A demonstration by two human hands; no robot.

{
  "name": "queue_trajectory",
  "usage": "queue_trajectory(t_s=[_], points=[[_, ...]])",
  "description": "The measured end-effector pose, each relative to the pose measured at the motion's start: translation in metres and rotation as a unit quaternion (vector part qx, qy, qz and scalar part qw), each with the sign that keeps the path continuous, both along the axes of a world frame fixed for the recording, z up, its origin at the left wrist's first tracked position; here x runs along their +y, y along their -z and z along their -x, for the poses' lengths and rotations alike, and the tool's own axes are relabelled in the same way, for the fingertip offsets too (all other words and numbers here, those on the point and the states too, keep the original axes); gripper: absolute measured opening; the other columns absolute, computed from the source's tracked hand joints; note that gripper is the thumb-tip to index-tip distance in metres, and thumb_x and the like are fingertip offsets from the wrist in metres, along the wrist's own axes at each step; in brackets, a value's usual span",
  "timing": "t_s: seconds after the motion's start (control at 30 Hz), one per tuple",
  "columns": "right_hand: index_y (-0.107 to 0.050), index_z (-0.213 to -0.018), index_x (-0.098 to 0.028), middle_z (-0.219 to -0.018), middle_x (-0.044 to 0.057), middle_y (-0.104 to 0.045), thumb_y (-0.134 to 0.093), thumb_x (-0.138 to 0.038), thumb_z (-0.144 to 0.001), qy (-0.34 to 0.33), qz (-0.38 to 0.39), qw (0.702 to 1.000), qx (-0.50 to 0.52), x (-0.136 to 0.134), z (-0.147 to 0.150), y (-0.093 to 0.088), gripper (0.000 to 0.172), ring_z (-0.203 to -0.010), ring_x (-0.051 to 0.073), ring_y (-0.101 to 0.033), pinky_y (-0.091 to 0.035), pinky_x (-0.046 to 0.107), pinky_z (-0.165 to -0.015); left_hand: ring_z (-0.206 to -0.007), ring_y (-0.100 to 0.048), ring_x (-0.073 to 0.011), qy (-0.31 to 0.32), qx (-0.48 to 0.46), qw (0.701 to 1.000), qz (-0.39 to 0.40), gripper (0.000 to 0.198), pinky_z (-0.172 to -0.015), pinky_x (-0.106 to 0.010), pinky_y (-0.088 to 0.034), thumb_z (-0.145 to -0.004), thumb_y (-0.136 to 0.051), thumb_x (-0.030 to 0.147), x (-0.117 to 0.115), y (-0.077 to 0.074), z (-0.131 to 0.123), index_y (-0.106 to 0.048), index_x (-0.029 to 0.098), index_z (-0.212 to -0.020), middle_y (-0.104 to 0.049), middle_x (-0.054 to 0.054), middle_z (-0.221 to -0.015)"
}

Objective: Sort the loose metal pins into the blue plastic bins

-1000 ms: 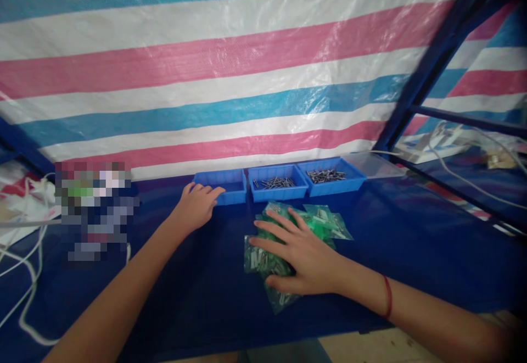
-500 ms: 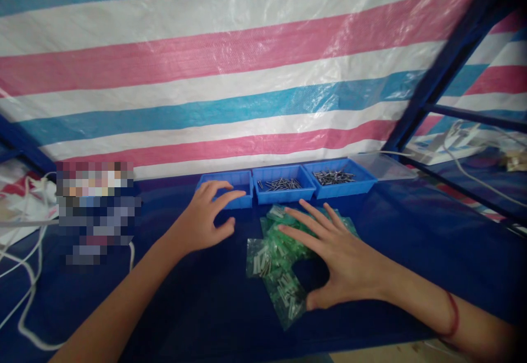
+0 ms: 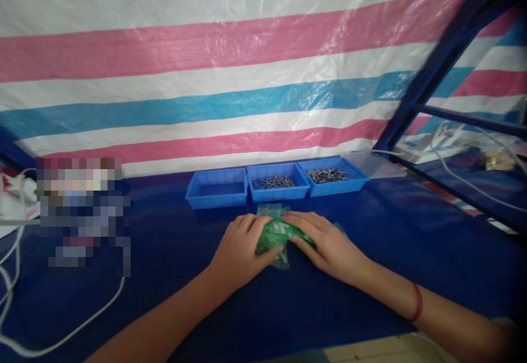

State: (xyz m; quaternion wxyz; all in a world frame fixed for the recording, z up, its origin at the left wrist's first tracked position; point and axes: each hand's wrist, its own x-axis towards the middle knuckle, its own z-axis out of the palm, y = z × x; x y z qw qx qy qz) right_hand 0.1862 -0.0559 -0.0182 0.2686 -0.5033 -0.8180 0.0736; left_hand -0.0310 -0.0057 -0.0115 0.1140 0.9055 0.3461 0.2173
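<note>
A pile of small green-tinted clear plastic bags [image 3: 275,235] lies on the dark blue table in front of me, some with metal pins visible inside. My left hand [image 3: 241,246] is curved around the pile's left side, thumb along its near edge. From the right, my right hand [image 3: 331,245] presses over the other side with fingers bent inward. Both hands are closed on the bags, and much of the pile is hidden beneath them. Just beyond stand three blue trays; the middle tray [image 3: 280,194] and the right tray [image 3: 340,187] hold loose metal pins.
The left blue tray [image 3: 217,201] stands beside the other two at the table's back. A clear plastic sheet [image 3: 376,164] lies at the back right. White cables [image 3: 61,346] loop over the left side. A striped tarp [image 3: 214,88] hangs behind, between blue metal posts.
Both hands have come together onto the green bags; they were spread apart before. The bags, earlier fanned out toward me, are now squeezed into a tighter heap. The view has shifted slightly.
</note>
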Motion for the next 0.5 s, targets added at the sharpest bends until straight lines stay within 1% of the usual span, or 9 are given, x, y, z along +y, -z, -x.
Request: queue_trajectory(t_s=[0.07, 0.13, 0.2, 0.23, 0.27, 0.3, 0.37, 0.43, 0.5], points=[[-0.052, -0.122, -0.024, -0.12, 0.008, -0.062, -0.041, -0.036, -0.094, 0.034, 0.004, 0.995, 0.09, 0.004, -0.006, 0.001, 0.033, -0.108, 0.025, -0.058, -0.047, 0.043, -0.093, -0.089, -0.056, -0.0239, -0.041, 0.001, 0.999, -0.003, 0.027, -0.079, -0.037, -0.046, -0.088, -0.052, 0.043, 0.0, 0.001, 0.002, -0.059, 0.018, -0.095, -0.061, -0.006, -0.09], [-0.051, -0.121, -0.024, -0.113, 0.007, -0.065, -0.04, -0.04, -0.094, 0.087, 0.018, 0.976, 0.198, 0.009, -0.012, 0.003, 0.033, -0.099, 0.024, -0.063, -0.052, 0.039, -0.084, -0.081, -0.055, -0.0219, -0.062, -0.004, 0.998, 0.0, 0.025, -0.074, -0.035, -0.046, -0.089, -0.05, 0.041, 0.0, 0.002, 0.004, -0.055, 0.018, -0.079, -0.058, -0.004, -0.081], [-0.045, -0.124, -0.024, -0.111, 0.007, -0.066, -0.039, -0.043, -0.094, 0.13, 0.025, 0.947, 0.292, 0.014, -0.018, 0.005, 0.036, -0.094, 0.023, -0.065, -0.055, 0.037, -0.076, -0.086, -0.055, -0.0219, -0.065, -0.034, 0.997, -0.003, 0.023, -0.079, -0.036, -0.046, -0.089, -0.051, 0.039, 0.0, 0.002, 0.004, -0.055, 0.018, -0.08, -0.058, -0.005, -0.088], [-0.041, -0.127, -0.024, -0.112, 0.008, -0.065, -0.041, -0.045, -0.093, 0.142, 0.023, 0.937, 0.319, 0.017, -0.02, 0.007, 0.039, -0.094, 0.023, -0.065, -0.055, 0.037, -0.075, -0.092, -0.055, -0.0225, -0.064, -0.054, 0.996, -0.006, 0.02, -0.083, -0.037, -0.045, -0.089, -0.051, 0.037, 0.0, 0.002, 0.003, -0.056, 0.018, -0.085, -0.058, -0.007, -0.095], [-0.036, -0.129, -0.024, -0.114, 0.008, -0.064, -0.043, -0.045, -0.092, 0.151, 0.018, 0.933, 0.326, 0.018, -0.022, 0.009, 0.043, -0.096, 0.023, -0.064, -0.055, 0.038, -0.076, -0.099, -0.054, -0.0231, -0.065, -0.073, 0.995, -0.009, 0.018, -0.088, -0.037, -0.044, -0.089, -0.052, 0.035, 0.0, 0.002, 0.003, -0.056, 0.018, -0.091, -0.057, -0.008, -0.102], [-0.033, -0.131, -0.024, -0.117, 0.01, -0.062, -0.045, -0.045, -0.091, 0.157, 0.011, 0.937, 0.311, 0.019, -0.024, 0.01, 0.047, -0.1, 0.024, -0.062, -0.054, 0.04, -0.079, -0.104, -0.053, -0.0238, -0.067, -0.088, 0.994, -0.01, 0.018, -0.092, -0.038, -0.042, -0.088, -0.053, 0.034, -0.001, 0.002, 0.003, -0.056, 0.018, -0.096, -0.056, -0.009, -0.108], [-0.032, -0.133, -0.023, -0.122, 0.012, -0.058, -0.05, -0.043, -0.088, 0.169, -0.016, 0.956, 0.238, 0.018, -0.026, 0.012, 0.052, -0.108, 0.026, -0.058, -0.049, 0.045, -0.088, -0.105, -0.053, -0.0245, -0.072, -0.101, 0.992, -0.005, 0.017, -0.092, -0.039, -0.043, -0.087, -0.054, 0.033, -0.001, 0.002, 0.003, -0.055, 0.018, -0.096, -0.057, -0.009, -0.107], [-0.039, -0.129, -0.023, -0.126, 0.013, -0.053, -0.051, -0.04, -0.087, 0.183, -0.059, 0.97, 0.148, 0.014, -0.029, 0.011, 0.046, -0.116, 0.029, -0.052, -0.042, 0.05, -0.096, -0.099, -0.056, -0.0241, -0.077, -0.103, 0.992, 0.004, 0.015, -0.087, -0.038, -0.045, -0.086, -0.055, 0.032, -0.002, 0.003, 0.004, -0.054, 0.018, -0.091, -0.06, -0.008, -0.098], [-0.05, -0.12, -0.022, -0.13, 0.013, -0.049, -0.051, -0.038, -0.087, 0.198, -0.111, 0.971, 0.075, 0.01, -0.032, 0.007, 0.037, -0.121, 0.031, -0.046, -0.037, 0.053, -0.099, -0.092, -0.058, -0.0233, -0.078, -0.103, 0.992, 0.011, 0.014, -0.082, -0.037, -0.046, -0.086, -0.055, 0.032, -0.003, 0.003, 0.004, -0.052, 0.019, -0.09, -0.061, -0.006, -0.091]])
